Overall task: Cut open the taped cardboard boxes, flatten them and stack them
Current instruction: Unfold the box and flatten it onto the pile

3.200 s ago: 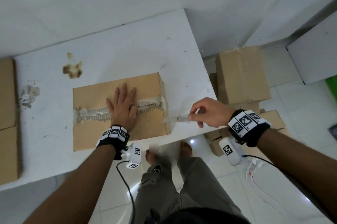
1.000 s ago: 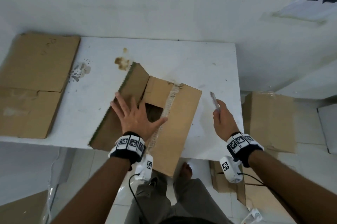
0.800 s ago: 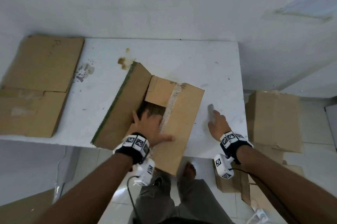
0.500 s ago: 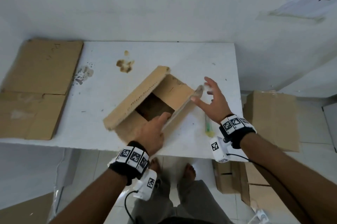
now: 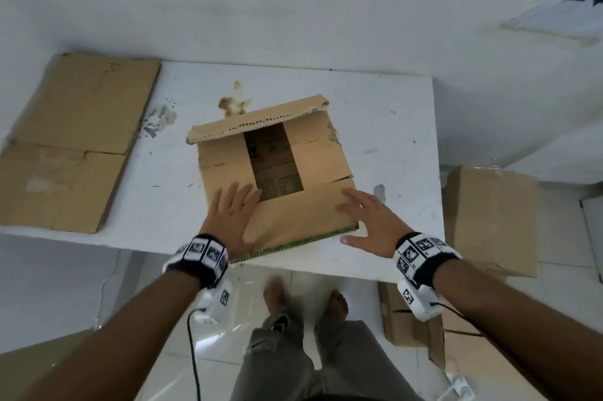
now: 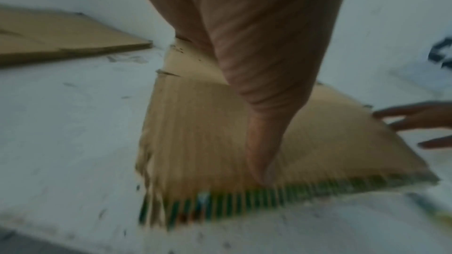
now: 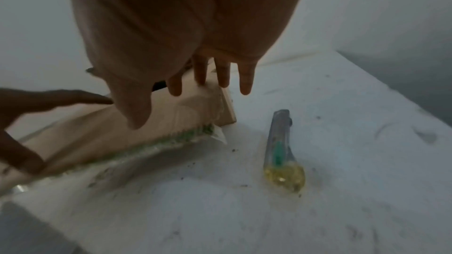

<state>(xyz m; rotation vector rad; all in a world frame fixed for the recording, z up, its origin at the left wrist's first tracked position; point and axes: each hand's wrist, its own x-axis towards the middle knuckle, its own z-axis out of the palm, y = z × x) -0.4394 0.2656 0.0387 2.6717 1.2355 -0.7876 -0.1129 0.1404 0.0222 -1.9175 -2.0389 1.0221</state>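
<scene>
An opened cardboard box (image 5: 303, 214) lies on the white table (image 5: 391, 126), flaps spread and a dark gap in its middle. My left hand (image 5: 233, 214) presses flat on the near flap, fingers straight; the left wrist view shows its thumb along the flap (image 6: 208, 123) near the green-edged rim. My right hand (image 5: 365, 221) is open, with straight fingers touching the flap's right corner (image 7: 97, 128). The clear utility cutter (image 7: 281, 148) lies on the table just right of the box, untouched; in the head view it shows small (image 5: 379, 190).
Flattened cardboard (image 5: 75, 139) lies on the table's left end, partly over the edge. Taped boxes (image 5: 489, 218) stand on the floor to the right of the table. A brown stain (image 5: 233, 103) marks the table behind the box. The wall runs close behind.
The cutter went from my right hand onto the table. The box was turned and its flaps spread open. Both hands now lie flat on the near flap.
</scene>
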